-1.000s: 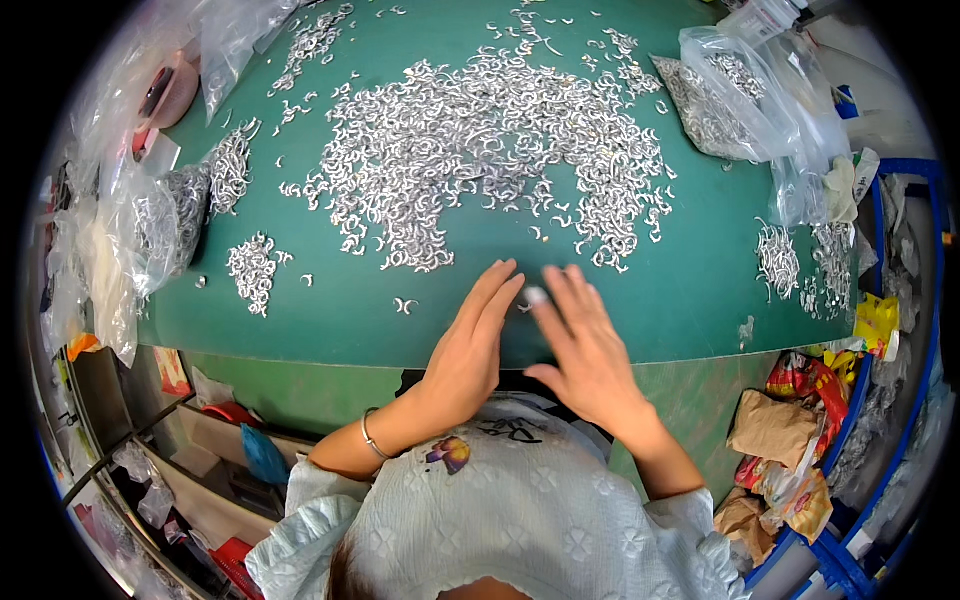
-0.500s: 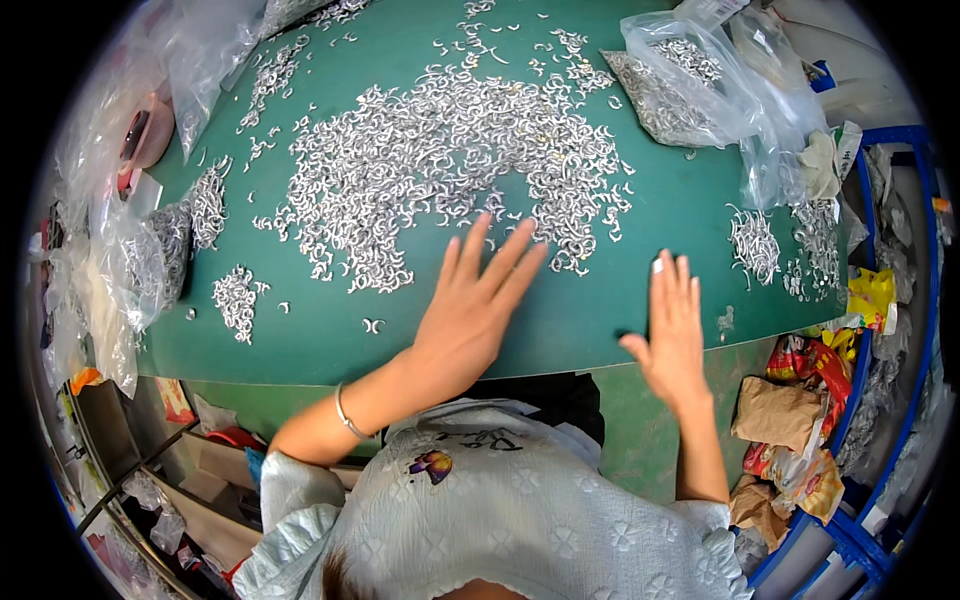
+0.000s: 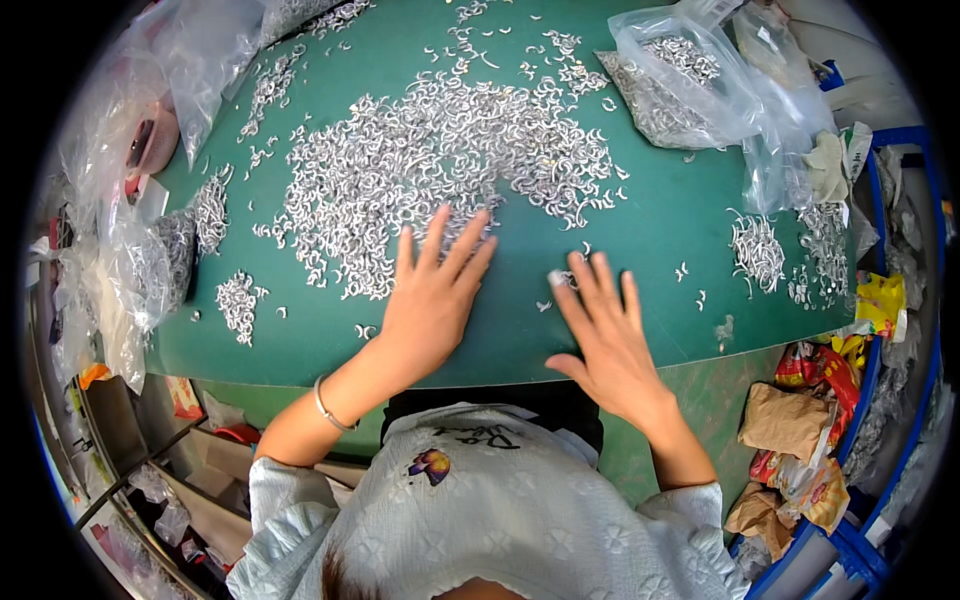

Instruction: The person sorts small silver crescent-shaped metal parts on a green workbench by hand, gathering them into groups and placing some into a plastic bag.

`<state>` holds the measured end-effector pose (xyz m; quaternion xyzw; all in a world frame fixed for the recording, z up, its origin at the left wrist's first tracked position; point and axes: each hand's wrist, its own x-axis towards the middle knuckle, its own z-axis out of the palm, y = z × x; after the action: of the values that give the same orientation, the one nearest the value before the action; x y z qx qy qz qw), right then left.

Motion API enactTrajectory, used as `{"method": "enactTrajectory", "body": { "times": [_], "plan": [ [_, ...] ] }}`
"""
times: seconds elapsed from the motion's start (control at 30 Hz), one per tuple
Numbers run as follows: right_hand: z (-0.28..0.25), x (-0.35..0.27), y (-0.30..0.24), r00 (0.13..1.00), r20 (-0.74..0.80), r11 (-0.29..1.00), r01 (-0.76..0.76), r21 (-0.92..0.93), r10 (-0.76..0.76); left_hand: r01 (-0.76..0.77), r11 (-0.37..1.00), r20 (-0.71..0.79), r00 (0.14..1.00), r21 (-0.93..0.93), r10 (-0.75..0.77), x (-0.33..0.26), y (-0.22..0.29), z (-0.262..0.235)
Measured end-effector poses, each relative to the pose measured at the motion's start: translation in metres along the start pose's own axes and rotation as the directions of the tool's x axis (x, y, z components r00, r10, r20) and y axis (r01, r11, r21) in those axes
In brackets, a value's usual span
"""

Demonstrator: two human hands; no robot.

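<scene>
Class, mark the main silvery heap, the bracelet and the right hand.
Main silvery heap point(image 3: 410, 172): head view, central pieces.
Bracelet point(image 3: 321, 404): head view, its band.
Right hand point(image 3: 606, 348): head view, back of hand.

hands point(image 3: 430, 312): palms hidden | silver crescents point(image 3: 385, 175): lower ones hidden | green table point(image 3: 655, 215): cut off above

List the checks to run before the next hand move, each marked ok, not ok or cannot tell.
1. Left hand open: ok, fingertips over the main pile's near edge.
2. Right hand open: ok, fingers spread.
3. Small left pile apart from the main pile: ok.
4. No stray pieces right of the right hand: not ok, a few lie there.
5. Tabletop bare beneath both palms: cannot tell, hidden.
</scene>
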<state>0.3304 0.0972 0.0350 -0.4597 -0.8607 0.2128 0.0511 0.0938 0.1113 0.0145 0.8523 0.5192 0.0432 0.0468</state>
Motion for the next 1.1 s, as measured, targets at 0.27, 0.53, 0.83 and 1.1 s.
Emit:
{"method": "enactTrajectory", "body": {
  "times": [0.27,0.53,0.83,1.1],
  "plan": [
    [0.011,0.0,-0.021,0.999,0.043,0.997,0.021,0.073,-0.024,0.14,0.989,0.051,0.989,-0.035,-0.138,-0.021,0.01,-0.013],
    [-0.004,0.005,0.01,0.995,-0.049,0.994,-0.094,-0.062,0.091,0.035,0.981,0.041,0.999,-0.19,-0.028,-0.022,0.019,-0.01],
    [0.002,0.007,-0.009,0.998,0.028,0.996,0.061,0.067,-0.063,-0.155,0.906,-0.02,0.987,-0.394,0.159,-0.038,0.038,0.0],
    [-0.005,-0.008,-0.012,0.996,-0.021,0.989,0.093,0.116,-0.091,-0.104,0.839,-0.124,0.991,-0.534,0.044,-0.049,0.038,-0.001]
  ]
}}
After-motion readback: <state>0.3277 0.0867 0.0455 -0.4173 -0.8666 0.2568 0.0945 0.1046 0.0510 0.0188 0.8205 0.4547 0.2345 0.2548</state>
